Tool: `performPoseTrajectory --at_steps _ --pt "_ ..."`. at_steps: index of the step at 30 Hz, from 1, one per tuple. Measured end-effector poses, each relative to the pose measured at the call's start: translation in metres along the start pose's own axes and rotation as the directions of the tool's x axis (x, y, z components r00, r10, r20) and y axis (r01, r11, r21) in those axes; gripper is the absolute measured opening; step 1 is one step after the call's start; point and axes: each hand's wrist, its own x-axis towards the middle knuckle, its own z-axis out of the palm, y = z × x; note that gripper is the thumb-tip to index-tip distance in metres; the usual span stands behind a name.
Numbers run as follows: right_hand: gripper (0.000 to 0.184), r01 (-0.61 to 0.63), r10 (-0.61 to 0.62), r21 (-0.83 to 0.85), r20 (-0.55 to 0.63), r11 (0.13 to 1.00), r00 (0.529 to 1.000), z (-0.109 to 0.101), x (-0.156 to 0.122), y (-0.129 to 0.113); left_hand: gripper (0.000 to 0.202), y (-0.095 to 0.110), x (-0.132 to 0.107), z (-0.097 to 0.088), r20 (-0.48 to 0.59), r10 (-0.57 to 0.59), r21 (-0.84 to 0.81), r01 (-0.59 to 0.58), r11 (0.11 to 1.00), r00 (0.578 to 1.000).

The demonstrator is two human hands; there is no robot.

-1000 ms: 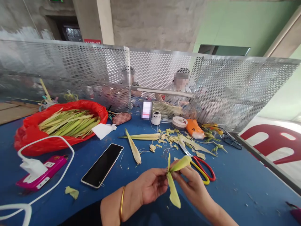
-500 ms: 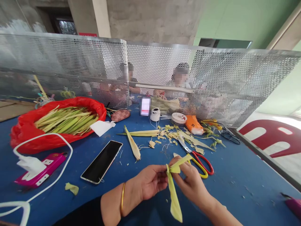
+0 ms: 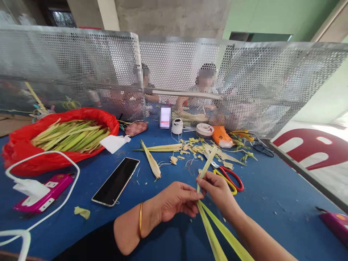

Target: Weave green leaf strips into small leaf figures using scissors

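Note:
Both of my hands hold a pale green leaf strip [image 3: 208,168] near the front of the table. My left hand [image 3: 179,203], with a gold bangle on its wrist, pinches the strip low down. Just above, my right hand [image 3: 217,188] grips the same strip between thumb and fingers, its upper end sticking up past them. Below the fingers, two long leaf tails [image 3: 212,232] spread down toward the lower edge of view. How they join the strip is hidden by my fingertips. Scissors [image 3: 233,179] with red and yellow handles lie beside my right hand.
A red bag [image 3: 16,152] of long leaves stands at left, near a pink power strip [image 3: 58,186] with a white cable. A phone [image 3: 116,181], leaf scraps [image 3: 195,146], thread spool [image 3: 177,127] and tape roll [image 3: 205,129] lie about. Behind a perforated metal screen [image 3: 174,65] sit people.
The strip between my hands now points up, and two long tails hang below where one short piece hung. My right hand has turned, and the view has shifted slightly.

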Motion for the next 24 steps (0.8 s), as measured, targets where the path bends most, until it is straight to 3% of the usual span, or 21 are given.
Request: performPoseTrajectory --at_steps 4,6,10,14,17,20,24 --pt "0.037 -0.073 0.075 -0.017 0.112 0.997 0.991 0.004 0.004 0.008 0.021 0.003 -0.002 0.002 0.025 -0.059 0.037 0.058 0.998 0.998" --pt "0.039 -0.042 0.055 -0.132 0.092 0.99 0.994 0.002 0.004 0.009 0.02 0.004 -0.002 0.003 -0.008 -0.025 0.005 0.025 1.0 1.0" --pt "0.023 0.155 -0.182 -0.478 -0.01 0.865 0.983 -0.014 0.0 -0.005 0.018 0.007 -0.002 0.001 -0.158 0.065 -0.117 -0.084 0.99 0.985" --pt "0.014 0.452 -0.357 -0.317 0.314 0.834 0.88 -0.029 -0.009 -0.028 0.017 0.008 0.001 -0.004 -0.238 0.062 -0.203 -0.112 0.973 0.969" --pt "0.016 0.534 -0.439 -0.227 0.36 0.815 0.823 -0.031 -0.012 -0.033 0.017 0.005 0.003 -0.005 -0.231 0.096 -0.194 -0.142 0.971 0.968" --pt "0.019 0.572 -0.456 -0.239 0.402 0.785 0.794 -0.026 -0.013 -0.028 0.019 0.002 0.005 -0.004 -0.233 0.115 -0.184 -0.16 0.97 0.966" --pt "0.021 0.565 -0.444 -0.253 0.406 0.785 0.799 -0.02 -0.013 -0.023 0.017 0.002 0.004 -0.003 -0.207 0.109 -0.151 -0.141 0.978 0.972"
